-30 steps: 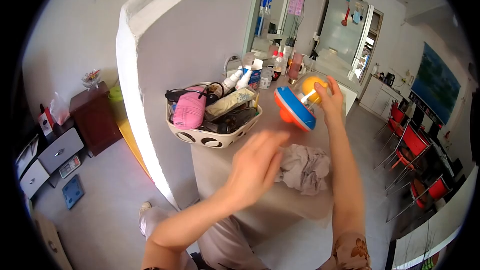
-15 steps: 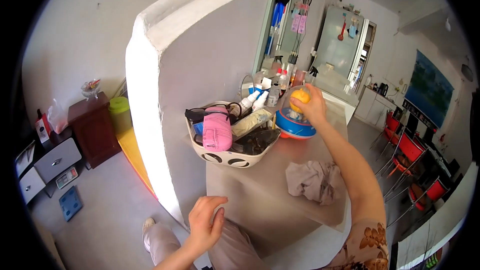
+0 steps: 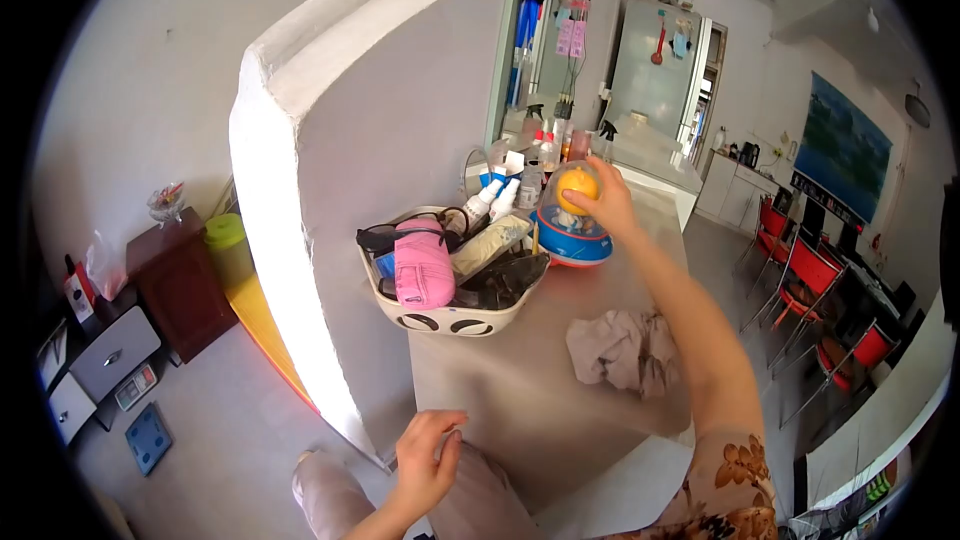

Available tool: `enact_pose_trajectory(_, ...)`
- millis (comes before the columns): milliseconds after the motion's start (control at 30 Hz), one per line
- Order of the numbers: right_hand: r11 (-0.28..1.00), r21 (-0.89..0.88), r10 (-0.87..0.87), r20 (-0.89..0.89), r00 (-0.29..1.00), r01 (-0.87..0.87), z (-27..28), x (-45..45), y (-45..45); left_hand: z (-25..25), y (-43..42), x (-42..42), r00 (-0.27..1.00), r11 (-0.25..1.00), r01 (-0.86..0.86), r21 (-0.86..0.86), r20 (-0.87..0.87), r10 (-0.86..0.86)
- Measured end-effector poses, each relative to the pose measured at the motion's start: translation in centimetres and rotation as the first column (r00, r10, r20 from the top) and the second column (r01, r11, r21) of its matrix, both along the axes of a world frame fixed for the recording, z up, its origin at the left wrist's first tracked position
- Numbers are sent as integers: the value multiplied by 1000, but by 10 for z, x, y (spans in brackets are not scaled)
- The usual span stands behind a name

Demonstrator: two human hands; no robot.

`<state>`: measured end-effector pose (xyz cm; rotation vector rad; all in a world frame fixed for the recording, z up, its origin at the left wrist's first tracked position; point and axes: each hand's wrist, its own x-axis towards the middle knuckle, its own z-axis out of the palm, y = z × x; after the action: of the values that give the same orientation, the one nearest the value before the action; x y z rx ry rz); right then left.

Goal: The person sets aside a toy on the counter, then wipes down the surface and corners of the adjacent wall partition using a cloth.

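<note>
Dome-topped toy [image 3: 571,236]: on table [image 3: 500,375], 2 o'clock from basket [image 3: 440,322]; seemingly set down, not released. Right hand [image 3: 610,202]: fingers wrapping toy's top. Left hand [image 3: 428,452]: fingers half-curled, empty. Crumpled cloth [image 3: 620,352]: toy's 5 o'clock.

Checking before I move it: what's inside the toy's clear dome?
Inside the clear dome, a yellow ball shows above small pale shapes, too blurred to name. The right hand covers part of the dome; anything there or behind the ball is hidden.
</note>
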<state>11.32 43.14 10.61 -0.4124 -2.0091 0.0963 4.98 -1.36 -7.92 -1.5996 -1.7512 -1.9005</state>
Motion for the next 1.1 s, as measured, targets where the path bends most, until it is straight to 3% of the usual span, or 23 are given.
enact_pose_trajectory(100, 989, -85, 125, 36, 992, -121, 1, 15, 16, 0, -2, 1, 999, 1000, -3, -1, -43, 3)
enact_pose_trajectory(200, 961, -216, 164, -69, 984, -176, 7, 32, 9, 4, -7, 3, 1000, 1000, -16, -8, -27, 15)
enact_pose_trajectory(300, 954, -283, 80, -74, 994, -98, 10, 53, 4, 7, -12, 6, 1000, 1000, -27, 2, -4, 27)
enact_pose_trajectory(400, 938, -334, -31, 175, 984, 89, 1, 76, 0, 5, -15, 5, 1000, 1000, -27, -8, -10, 27)
enact_pose_trajectory(500, 835, -550, 189, 317, 930, 17, 7, 114, -59, -2, -18, 2, 999, 999, -38, -37, 2, 39)
enact_pose_trajectory(567, 798, -599, 263, 248, 932, -66, 9, 142, -111, -7, -21, -2, 999, 998, -38, -40, 5, 38)
enact_pose_trajectory(733, 955, -248, 279, 553, 785, -164, -27, 172, -189, -21, -25, -13, 999, 997, -33, -73, -1, 33)
enact_pose_trajectory(833, 965, -250, 218, 580, 785, -83, -44, 162, -203, -28, -27, -15, 1000, 998, -13, -69, 16, 14)
enact_pose_trajectory(933, 933, -348, 286, 553, 782, -95, -47, 151, -197, -33, -38, -16, 999, 996, -19, -92, 41, 23)
enact_pose_trajectory(1100, 974, -215, 188, 581, 792, -74, -52, 133, -204, -43, -56, -26, 997, 991, -5, -137, 74, 16)
